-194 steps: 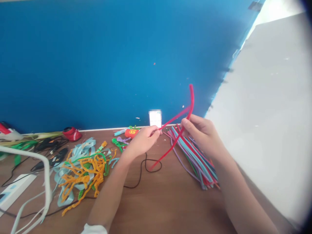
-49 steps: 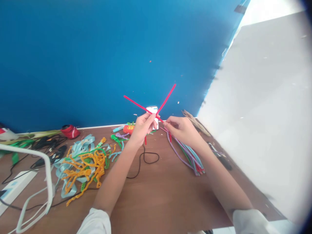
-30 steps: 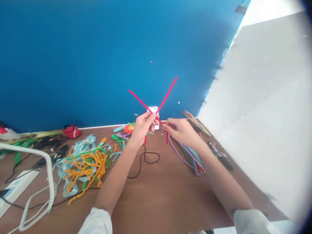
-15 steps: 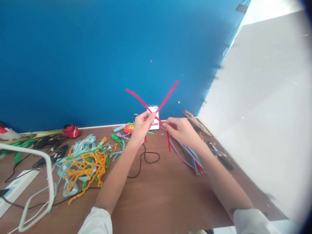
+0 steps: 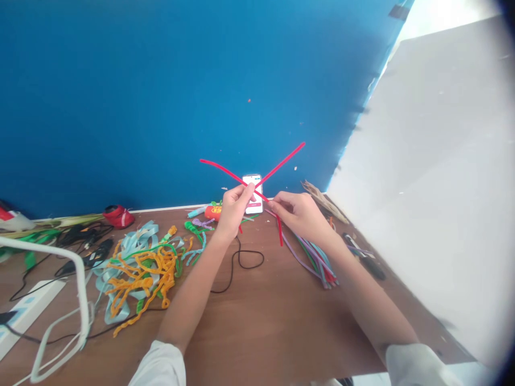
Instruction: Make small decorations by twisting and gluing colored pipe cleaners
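Red pipe cleaners (image 5: 284,162) cross in an X above the table, in front of a phone (image 5: 254,206) propped against the wall. My left hand (image 5: 234,206) pinches them at the crossing between thumb and fingers. Just to the right, my right hand (image 5: 295,212) is closed on a lower arm of the red pipe cleaner, whose end bends down below the fingertips. Another short red end shows under my left hand. Whether there are two separate pieces at the crossing is hidden by the left thumb.
A bundle of coloured pipe cleaners (image 5: 322,268) lies beneath my right forearm. To the left are orange twisted pipe cleaners (image 5: 148,276), light blue ribbon (image 5: 140,238), a white power strip (image 5: 30,311) and a white curved frame (image 5: 82,289). A black cable (image 5: 233,268) loops mid-table.
The upper arms of the red X have spread wider and dropped lower. The bent end below my right hand has risen slightly. Both hands keep nearly the same place.
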`<action>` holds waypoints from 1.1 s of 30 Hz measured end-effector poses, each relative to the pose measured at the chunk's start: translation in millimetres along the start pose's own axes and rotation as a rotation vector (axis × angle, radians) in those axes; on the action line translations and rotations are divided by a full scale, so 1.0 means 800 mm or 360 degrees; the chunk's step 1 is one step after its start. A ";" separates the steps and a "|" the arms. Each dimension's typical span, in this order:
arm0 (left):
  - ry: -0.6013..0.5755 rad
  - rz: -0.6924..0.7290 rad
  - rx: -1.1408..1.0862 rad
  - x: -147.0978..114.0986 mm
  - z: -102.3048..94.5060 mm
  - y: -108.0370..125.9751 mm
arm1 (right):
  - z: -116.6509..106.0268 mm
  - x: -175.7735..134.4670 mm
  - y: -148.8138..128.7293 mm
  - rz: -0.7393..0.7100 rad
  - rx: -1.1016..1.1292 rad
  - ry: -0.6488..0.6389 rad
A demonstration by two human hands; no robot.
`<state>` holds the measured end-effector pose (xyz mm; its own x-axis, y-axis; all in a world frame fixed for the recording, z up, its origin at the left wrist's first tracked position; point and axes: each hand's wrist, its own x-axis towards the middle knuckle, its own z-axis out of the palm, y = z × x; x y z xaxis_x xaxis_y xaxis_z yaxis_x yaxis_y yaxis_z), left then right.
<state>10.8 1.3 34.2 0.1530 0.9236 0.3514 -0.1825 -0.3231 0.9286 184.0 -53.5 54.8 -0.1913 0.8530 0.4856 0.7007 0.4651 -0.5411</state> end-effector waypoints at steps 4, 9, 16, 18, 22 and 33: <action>-0.0073 0.0024 -0.0110 0.001 0.003 -0.002 | 0.001 0.001 0.001 0.0019 -0.0007 0.0003; -0.0138 -0.0017 -0.0141 0.000 0.005 -0.001 | 0.001 0.002 0.002 0.0035 -0.0022 0.0019; -0.0058 -0.0004 -0.0117 0.001 0.002 -0.006 | 0.001 0.003 0.004 0.0066 -0.0016 0.0017; -0.0041 0.0003 -0.0102 0.002 0.002 -0.006 | 0.001 0.003 0.005 0.0079 -0.0029 0.0018; -0.0043 0.0008 -0.0055 0.003 0.001 -0.005 | 0.000 0.004 0.005 0.0117 -0.0022 0.0003; 0.0015 0.0085 0.0057 0.005 -0.001 -0.010 | 0.005 0.005 0.008 0.0141 0.0248 -0.0065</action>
<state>12.2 7.8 27.8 0.1350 0.9067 0.3996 -0.1554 -0.3789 0.9123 184.7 -46.3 50.7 -0.1632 0.8998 0.4047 0.6017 0.4159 -0.6819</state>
